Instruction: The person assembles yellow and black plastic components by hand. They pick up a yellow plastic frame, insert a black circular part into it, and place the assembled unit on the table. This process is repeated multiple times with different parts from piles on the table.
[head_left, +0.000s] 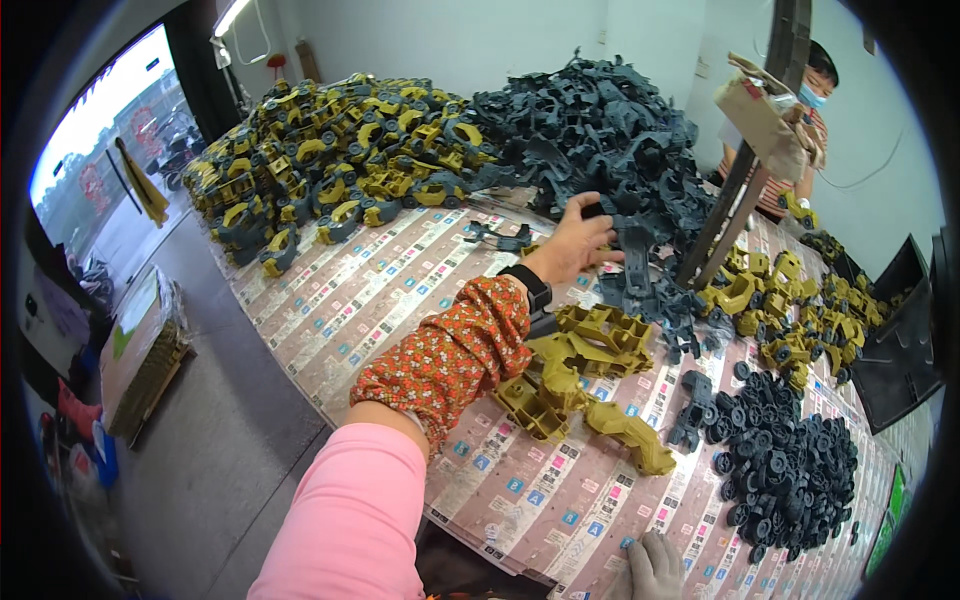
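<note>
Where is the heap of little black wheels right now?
In the head view, the black wheels lie on the table's right side, just right of the olive plastic parts and below the yellow toy vehicles.

Toy assy workshop — plastic parts heaps (600,110), worktable (340,290)

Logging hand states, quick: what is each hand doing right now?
Left hand: reaching into the heap of dark grey plastic parts; grip cannot be told.
Right hand: gloved, resting on the table edge, holding nothing visible.

Black toy wheels (785,465) heaped right — assembled yellow-grey toy trucks (330,160) piled far left.
</note>
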